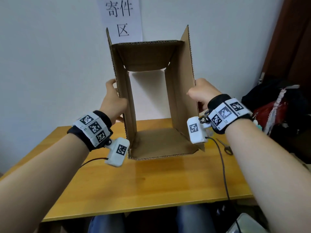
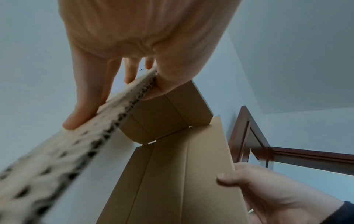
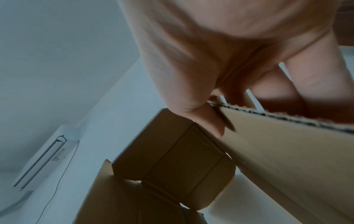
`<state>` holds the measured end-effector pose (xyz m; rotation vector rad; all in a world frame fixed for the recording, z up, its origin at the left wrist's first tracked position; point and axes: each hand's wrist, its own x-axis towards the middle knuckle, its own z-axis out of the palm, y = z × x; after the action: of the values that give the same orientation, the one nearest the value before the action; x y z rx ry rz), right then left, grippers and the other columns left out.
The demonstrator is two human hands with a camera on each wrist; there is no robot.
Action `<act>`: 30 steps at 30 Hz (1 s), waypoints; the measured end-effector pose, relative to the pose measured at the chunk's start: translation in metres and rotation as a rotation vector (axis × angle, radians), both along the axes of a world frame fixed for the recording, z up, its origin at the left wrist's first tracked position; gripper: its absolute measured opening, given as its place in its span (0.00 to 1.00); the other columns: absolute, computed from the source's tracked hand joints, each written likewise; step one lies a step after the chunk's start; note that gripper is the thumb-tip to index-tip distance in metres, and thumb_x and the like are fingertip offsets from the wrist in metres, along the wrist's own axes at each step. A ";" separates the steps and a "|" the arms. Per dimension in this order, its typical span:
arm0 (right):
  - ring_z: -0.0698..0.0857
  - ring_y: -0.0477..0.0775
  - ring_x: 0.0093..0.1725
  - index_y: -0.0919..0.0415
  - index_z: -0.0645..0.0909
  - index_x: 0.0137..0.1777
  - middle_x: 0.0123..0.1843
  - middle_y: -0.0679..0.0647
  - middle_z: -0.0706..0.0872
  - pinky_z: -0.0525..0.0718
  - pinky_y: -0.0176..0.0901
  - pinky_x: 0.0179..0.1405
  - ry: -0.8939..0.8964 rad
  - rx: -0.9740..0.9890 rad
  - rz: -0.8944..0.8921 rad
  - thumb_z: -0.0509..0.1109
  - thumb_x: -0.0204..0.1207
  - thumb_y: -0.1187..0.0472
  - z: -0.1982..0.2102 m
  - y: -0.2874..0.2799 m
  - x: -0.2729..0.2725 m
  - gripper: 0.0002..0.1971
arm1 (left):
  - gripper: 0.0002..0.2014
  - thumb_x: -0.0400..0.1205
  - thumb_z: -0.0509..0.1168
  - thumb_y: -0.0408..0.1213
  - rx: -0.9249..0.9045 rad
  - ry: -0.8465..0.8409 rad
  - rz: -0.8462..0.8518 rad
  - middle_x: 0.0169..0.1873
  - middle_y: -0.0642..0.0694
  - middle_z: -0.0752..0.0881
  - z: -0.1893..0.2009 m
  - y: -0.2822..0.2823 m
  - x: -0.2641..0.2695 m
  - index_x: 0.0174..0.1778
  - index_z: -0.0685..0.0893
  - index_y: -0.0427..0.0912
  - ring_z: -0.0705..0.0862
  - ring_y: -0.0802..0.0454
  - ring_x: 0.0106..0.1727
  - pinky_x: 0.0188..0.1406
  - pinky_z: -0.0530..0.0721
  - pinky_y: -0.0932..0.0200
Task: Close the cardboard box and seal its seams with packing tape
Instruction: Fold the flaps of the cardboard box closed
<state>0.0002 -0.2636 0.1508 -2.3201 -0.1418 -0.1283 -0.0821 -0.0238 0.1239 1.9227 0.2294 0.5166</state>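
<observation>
A brown cardboard box (image 1: 181, 91) is held up off the wooden table (image 1: 151, 179), open at both ends so the white wall shows through it. Its flaps stick out towards me and away. My left hand (image 1: 114, 101) grips the left flap's edge, thumb inside and fingers (image 2: 86, 98) outside. My right hand (image 1: 202, 95) grips the right flap's edge (image 3: 287, 118), thumb (image 3: 201, 115) on the inner face. In the left wrist view the box's (image 2: 172, 166) inner walls and my right hand (image 2: 268, 194) show. No tape is in view.
A paper sign (image 1: 121, 17) hangs on the wall behind the box. Scissors (image 1: 226, 147) lie on the table to the right, near a cable (image 1: 223, 167). Dark bags and cloth (image 1: 277, 111) pile up at the far right beside a brown door (image 1: 296, 39).
</observation>
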 end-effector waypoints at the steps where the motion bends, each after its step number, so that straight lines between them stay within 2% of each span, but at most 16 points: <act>1: 0.79 0.62 0.54 0.69 0.71 0.72 0.62 0.66 0.80 0.83 0.60 0.60 -0.022 -0.003 0.002 0.60 0.83 0.68 0.007 -0.003 0.001 0.18 | 0.37 0.81 0.57 0.21 0.009 -0.012 -0.013 0.64 0.48 0.78 0.008 0.000 -0.001 0.81 0.55 0.58 0.89 0.37 0.47 0.32 0.89 0.29; 4: 0.80 0.56 0.47 0.65 0.63 0.84 0.63 0.63 0.80 0.81 0.50 0.50 -0.081 0.025 0.011 0.60 0.84 0.67 0.029 -0.011 0.000 0.27 | 0.40 0.81 0.61 0.22 0.057 -0.045 -0.062 0.75 0.49 0.74 0.032 0.004 -0.001 0.84 0.56 0.60 0.89 0.38 0.52 0.30 0.91 0.39; 6: 0.74 0.51 0.34 0.65 0.65 0.83 0.57 0.61 0.81 0.80 0.47 0.43 -0.110 0.059 0.014 0.61 0.85 0.68 0.041 -0.013 -0.002 0.27 | 0.42 0.81 0.64 0.21 0.069 -0.066 -0.071 0.80 0.45 0.70 0.047 0.008 0.000 0.85 0.56 0.59 0.88 0.37 0.57 0.32 0.92 0.42; 7: 0.70 0.50 0.31 0.65 0.66 0.83 0.59 0.62 0.82 0.80 0.47 0.42 -0.115 0.071 0.014 0.62 0.85 0.68 0.046 -0.014 -0.003 0.27 | 0.42 0.81 0.65 0.20 0.067 -0.075 -0.073 0.81 0.44 0.69 0.054 0.009 0.001 0.85 0.56 0.58 0.87 0.37 0.59 0.33 0.92 0.42; 10: 0.67 0.49 0.27 0.63 0.69 0.81 0.60 0.61 0.83 0.78 0.45 0.37 -0.126 0.131 0.014 0.63 0.83 0.70 0.060 -0.016 -0.001 0.26 | 0.41 0.80 0.65 0.18 0.080 -0.098 -0.070 0.73 0.41 0.74 0.072 0.013 0.004 0.85 0.59 0.53 0.88 0.40 0.54 0.29 0.91 0.50; 12: 0.68 0.50 0.27 0.66 0.73 0.77 0.58 0.62 0.84 0.81 0.48 0.44 -0.154 0.183 0.018 0.64 0.81 0.71 0.069 -0.016 0.000 0.23 | 0.39 0.79 0.65 0.16 0.093 -0.127 -0.060 0.66 0.43 0.77 0.085 0.015 0.008 0.84 0.64 0.50 0.89 0.44 0.48 0.26 0.90 0.56; 14: 0.77 0.55 0.31 0.58 0.72 0.78 0.60 0.59 0.83 0.88 0.54 0.53 -0.161 0.232 0.031 0.66 0.80 0.71 0.078 -0.014 -0.001 0.26 | 0.36 0.79 0.66 0.17 0.086 -0.141 -0.071 0.67 0.42 0.79 0.094 0.018 0.011 0.81 0.69 0.48 0.89 0.44 0.51 0.27 0.89 0.57; 15: 0.83 0.58 0.37 0.53 0.72 0.78 0.62 0.59 0.82 0.91 0.59 0.51 -0.162 0.264 0.042 0.66 0.80 0.72 0.082 -0.014 -0.001 0.27 | 0.34 0.79 0.68 0.17 0.098 -0.134 -0.089 0.69 0.41 0.79 0.097 0.020 0.013 0.79 0.73 0.47 0.88 0.44 0.54 0.29 0.90 0.57; 16: 0.86 0.59 0.42 0.50 0.72 0.76 0.63 0.59 0.82 0.92 0.59 0.47 -0.165 0.306 0.053 0.65 0.80 0.74 0.084 -0.013 -0.001 0.28 | 0.30 0.79 0.69 0.18 0.128 -0.114 -0.114 0.72 0.41 0.78 0.099 0.023 0.014 0.75 0.77 0.47 0.86 0.45 0.59 0.33 0.90 0.57; 18: 0.87 0.56 0.44 0.52 0.74 0.70 0.61 0.58 0.83 0.93 0.52 0.41 -0.185 0.401 0.054 0.60 0.80 0.78 0.086 -0.013 0.000 0.25 | 0.23 0.81 0.69 0.21 0.192 -0.055 -0.182 0.78 0.44 0.74 0.097 0.028 0.016 0.66 0.84 0.50 0.80 0.47 0.71 0.46 0.87 0.58; 20: 0.86 0.55 0.43 0.55 0.75 0.68 0.62 0.58 0.84 0.92 0.47 0.41 -0.174 0.472 0.061 0.57 0.79 0.80 0.085 -0.015 0.003 0.24 | 0.17 0.83 0.68 0.25 0.204 -0.011 -0.228 0.79 0.45 0.74 0.095 0.032 0.015 0.59 0.88 0.52 0.77 0.47 0.74 0.51 0.83 0.62; 23: 0.87 0.60 0.44 0.56 0.82 0.60 0.66 0.62 0.84 0.91 0.53 0.45 -0.080 0.517 0.144 0.58 0.79 0.79 0.082 -0.018 0.004 0.21 | 0.15 0.85 0.66 0.28 0.169 -0.009 -0.237 0.78 0.38 0.75 0.092 0.035 0.013 0.65 0.87 0.47 0.80 0.49 0.71 0.52 0.80 0.64; 25: 0.85 0.62 0.53 0.52 0.86 0.58 0.69 0.59 0.82 0.88 0.59 0.54 -0.032 0.460 0.158 0.65 0.80 0.72 0.083 -0.016 0.001 0.16 | 0.18 0.86 0.65 0.30 0.169 -0.009 -0.234 0.78 0.38 0.74 0.091 0.035 0.014 0.72 0.83 0.46 0.77 0.49 0.73 0.57 0.80 0.59; 26: 0.83 0.62 0.56 0.50 0.87 0.60 0.70 0.57 0.80 0.87 0.62 0.57 -0.014 0.417 0.157 0.68 0.80 0.68 0.083 -0.016 0.000 0.15 | 0.20 0.86 0.65 0.31 0.174 0.010 -0.231 0.79 0.40 0.74 0.092 0.033 0.013 0.75 0.80 0.47 0.75 0.47 0.76 0.57 0.82 0.54; 29: 0.78 0.61 0.58 0.47 0.82 0.71 0.77 0.57 0.73 0.84 0.65 0.57 0.034 0.322 0.150 0.72 0.81 0.62 0.082 -0.014 -0.001 0.20 | 0.28 0.85 0.69 0.35 0.154 0.167 -0.271 0.83 0.45 0.67 0.094 0.031 0.008 0.81 0.72 0.57 0.72 0.34 0.78 0.41 0.91 0.45; 30: 0.75 0.61 0.60 0.48 0.79 0.75 0.80 0.57 0.71 0.82 0.66 0.56 0.046 0.311 0.147 0.72 0.81 0.60 0.082 -0.013 -0.002 0.22 | 0.31 0.84 0.70 0.36 0.134 0.223 -0.291 0.83 0.45 0.66 0.094 0.030 0.006 0.81 0.70 0.61 0.72 0.31 0.77 0.39 0.92 0.41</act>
<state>-0.0015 -0.2769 0.2325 -1.9941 -0.2504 -0.0200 -0.0760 0.0062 0.2178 2.1004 0.0553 0.1262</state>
